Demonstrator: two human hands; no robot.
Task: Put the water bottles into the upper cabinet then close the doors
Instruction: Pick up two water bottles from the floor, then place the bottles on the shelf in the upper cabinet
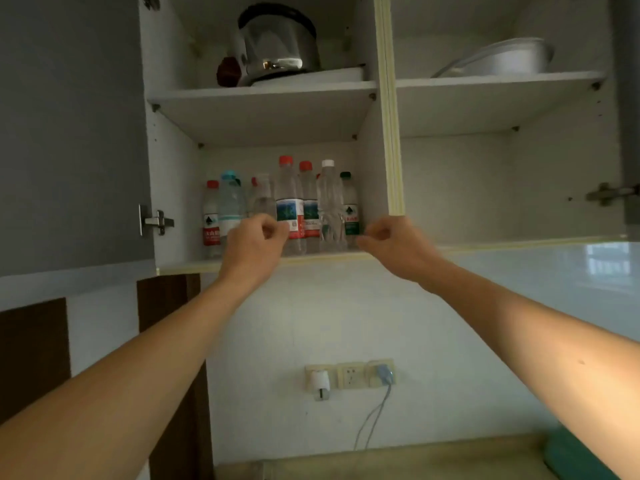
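Cabinet [263,261] bottles [291,206] stand behind curled fingers [273,230].

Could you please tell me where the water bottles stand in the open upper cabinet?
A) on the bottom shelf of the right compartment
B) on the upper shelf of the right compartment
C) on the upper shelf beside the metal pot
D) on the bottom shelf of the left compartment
D: the water bottles stand upright in a cluster on the bottom shelf of the left compartment, below the shelf that bears the metal pot.
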